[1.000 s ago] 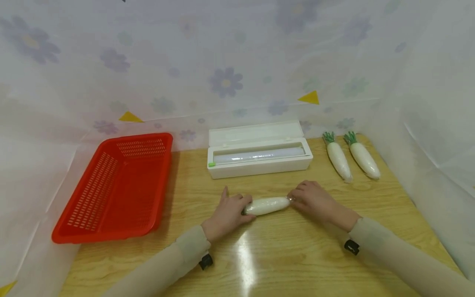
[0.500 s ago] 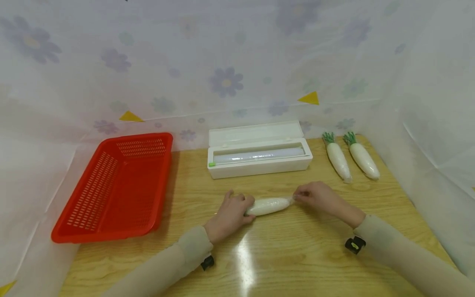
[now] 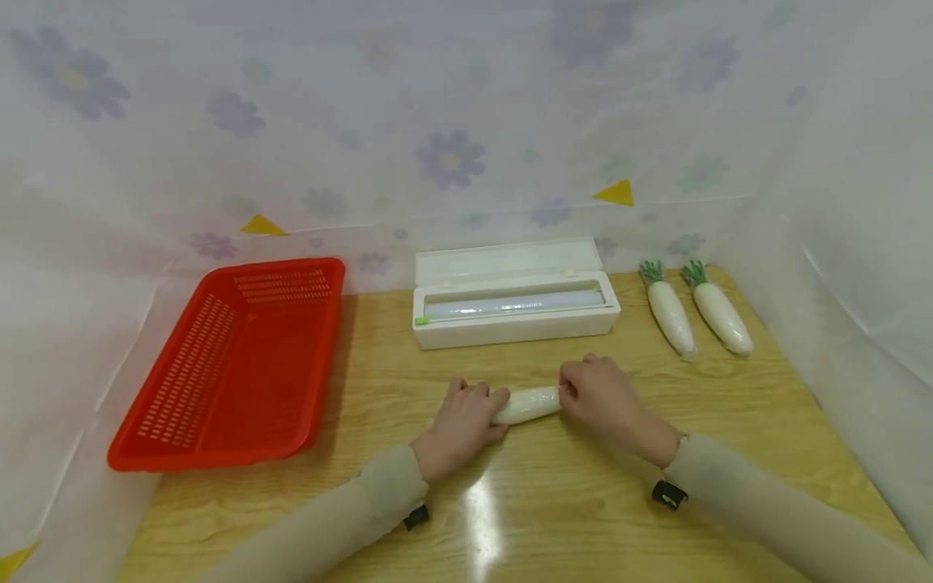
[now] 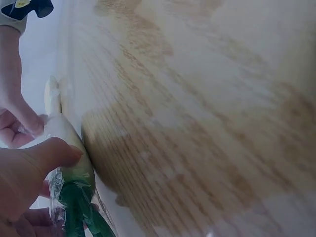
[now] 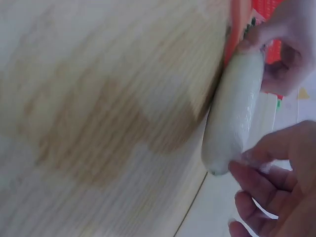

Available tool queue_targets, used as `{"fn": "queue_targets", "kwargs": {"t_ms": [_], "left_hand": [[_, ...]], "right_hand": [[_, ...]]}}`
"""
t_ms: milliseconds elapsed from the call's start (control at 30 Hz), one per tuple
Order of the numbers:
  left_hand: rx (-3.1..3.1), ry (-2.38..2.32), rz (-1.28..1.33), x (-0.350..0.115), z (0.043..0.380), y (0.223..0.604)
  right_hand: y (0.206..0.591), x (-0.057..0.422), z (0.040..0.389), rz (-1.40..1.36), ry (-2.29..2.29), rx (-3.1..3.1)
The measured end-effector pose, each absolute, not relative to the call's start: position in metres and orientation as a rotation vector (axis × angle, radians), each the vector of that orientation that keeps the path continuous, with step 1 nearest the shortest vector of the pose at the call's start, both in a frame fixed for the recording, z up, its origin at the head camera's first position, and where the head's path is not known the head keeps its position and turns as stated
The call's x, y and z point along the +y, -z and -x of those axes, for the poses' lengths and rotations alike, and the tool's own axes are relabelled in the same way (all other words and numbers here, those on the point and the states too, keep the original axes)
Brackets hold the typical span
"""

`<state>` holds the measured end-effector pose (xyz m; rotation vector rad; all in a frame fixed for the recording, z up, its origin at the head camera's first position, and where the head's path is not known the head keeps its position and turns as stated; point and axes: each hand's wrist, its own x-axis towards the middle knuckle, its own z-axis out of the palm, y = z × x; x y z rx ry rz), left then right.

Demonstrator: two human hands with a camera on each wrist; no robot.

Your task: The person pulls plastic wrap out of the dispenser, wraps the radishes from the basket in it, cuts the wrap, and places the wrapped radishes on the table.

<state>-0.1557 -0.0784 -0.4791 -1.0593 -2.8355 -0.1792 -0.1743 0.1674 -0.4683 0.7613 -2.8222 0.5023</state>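
Note:
A white radish (image 3: 530, 405) wrapped in clear film lies crosswise on the wooden table. My left hand (image 3: 461, 427) grips its leafy end, thumb on the near side; in the left wrist view the green leaves (image 4: 74, 205) show under loose plastic wrap (image 4: 58, 195). At the other end, my right hand (image 3: 607, 406) is right at the radish's tip. The right wrist view shows its thumb and forefinger pinching a twist of cling film (image 5: 253, 159) beside the rounded end of the radish (image 5: 236, 96).
Behind the hands stands an open white cling film box (image 3: 513, 330) with a film roll (image 3: 513, 304) inside. A red plastic basket (image 3: 318, 380) is at the left. Two more wrapped radishes, one left (image 3: 670, 317) and one right (image 3: 720, 316), lie at the back right.
My right hand drew the film end out to the right, then came back left against the radish's tip. My left hand has shifted slightly right over the leafy end.

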Motion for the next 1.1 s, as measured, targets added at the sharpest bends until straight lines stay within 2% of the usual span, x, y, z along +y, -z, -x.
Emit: {"fn": "queue_targets", "kwargs": {"t_ms": [133, 400, 567, 833, 1100], "left_hand": [[-2.854, 0.179, 1.042, -0.078, 0.155, 0.478], [-2.888, 0.211, 1.026, -0.081, 0.156, 0.474], [-2.858, 0.205, 1.038, -0.080, 0.156, 0.475], [-2.832, 0.180, 1.057, -0.080, 0.156, 0.478], [-2.824, 0.181, 1.042, -0.081, 0.157, 0.480]], "right_hand": [[0.469, 0.171, 0.171, -0.753, -0.591, -2.864], [0.461, 0.198, 0.180, -0.702, -1.362, -3.073], [0.469, 0.202, 0.182, -0.705, -1.412, -3.054], [0.489, 0.181, 0.172, -0.490, -1.406, -2.934], [0.493, 0.177, 0.166, -0.626, -1.081, -2.762]]}}
